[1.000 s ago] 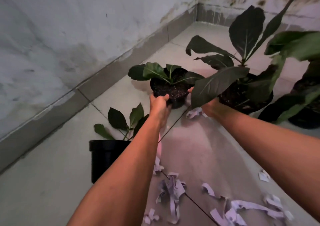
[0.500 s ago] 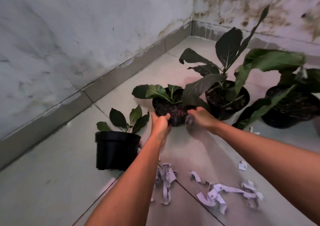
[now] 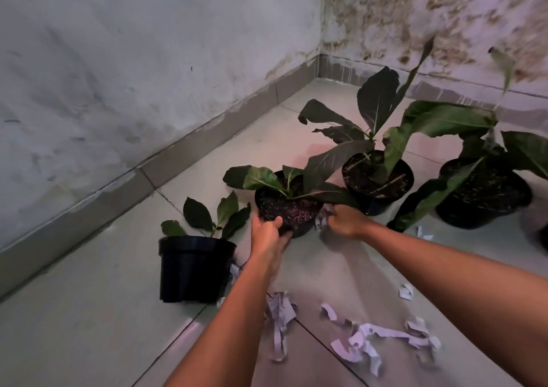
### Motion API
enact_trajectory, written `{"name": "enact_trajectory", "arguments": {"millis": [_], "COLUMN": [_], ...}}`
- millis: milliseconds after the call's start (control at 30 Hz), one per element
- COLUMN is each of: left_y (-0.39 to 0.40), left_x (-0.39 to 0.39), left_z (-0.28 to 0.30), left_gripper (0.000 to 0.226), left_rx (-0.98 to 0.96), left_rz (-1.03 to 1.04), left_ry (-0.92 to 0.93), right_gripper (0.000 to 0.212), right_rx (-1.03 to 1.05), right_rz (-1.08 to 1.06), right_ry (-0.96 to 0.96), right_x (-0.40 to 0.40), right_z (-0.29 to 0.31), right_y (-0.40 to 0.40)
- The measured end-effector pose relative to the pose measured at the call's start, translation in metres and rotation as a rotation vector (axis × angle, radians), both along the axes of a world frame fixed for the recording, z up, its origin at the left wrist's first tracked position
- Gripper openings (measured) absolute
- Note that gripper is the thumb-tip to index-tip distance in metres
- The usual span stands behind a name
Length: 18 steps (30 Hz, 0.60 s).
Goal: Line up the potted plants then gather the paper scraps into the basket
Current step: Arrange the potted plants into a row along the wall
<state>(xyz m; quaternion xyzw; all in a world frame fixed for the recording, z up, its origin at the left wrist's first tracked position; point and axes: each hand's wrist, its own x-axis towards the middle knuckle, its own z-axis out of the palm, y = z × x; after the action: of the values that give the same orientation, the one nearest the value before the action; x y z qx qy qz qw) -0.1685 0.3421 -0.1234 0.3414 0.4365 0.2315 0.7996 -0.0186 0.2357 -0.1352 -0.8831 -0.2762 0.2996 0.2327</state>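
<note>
Two bare arms come in from the bottom edge, and that's all of the person on show. The left forearm (image 3: 231, 321) is uncovered right down to the frame edge: no sleeve, no cuff, no watch, no band at the wrist. The left hand (image 3: 268, 238) is bare too, no glove, no ring that can be made out, thumb and knuckles in plain sight. Over to the right forearm (image 3: 444, 271), long and sleeveless as far as the picture goes, nothing worn at the wrist. The right hand (image 3: 345, 220) is ungloved, its fingers blurred and partly hidden, so the fingertips can't be judged.
</note>
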Motion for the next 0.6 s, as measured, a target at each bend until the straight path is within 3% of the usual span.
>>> {"name": "enact_trajectory", "arguments": {"millis": [267,367,500,600], "left_y": [0.01,0.01,0.005,0.002], "left_x": [0.006,0.004,0.002,0.002], "left_z": [-0.015,-0.015,-0.005,0.004], "left_gripper": [0.053,0.056,0.055,0.054], "left_rx": [0.027,0.037,0.041,0.019], "left_rz": [-0.039,-0.062,-0.072,-0.047], "left_ry": [-0.033,-0.034,-0.011,0.006], "right_gripper": [0.035,0.023,0.048,0.048], "right_rx": [-0.151,-0.124,-0.139,-0.182], "right_rz": [0.246,0.276,0.392,0.489], "right_ry": [-0.079,-0.075,-0.085,-0.13], "right_x": [0.015,0.003,-0.021,-0.039], "right_z": [-0.022,-0.024,-0.018,-0.016], "right_y": [0.029,0.006,-0.033,-0.056]}}
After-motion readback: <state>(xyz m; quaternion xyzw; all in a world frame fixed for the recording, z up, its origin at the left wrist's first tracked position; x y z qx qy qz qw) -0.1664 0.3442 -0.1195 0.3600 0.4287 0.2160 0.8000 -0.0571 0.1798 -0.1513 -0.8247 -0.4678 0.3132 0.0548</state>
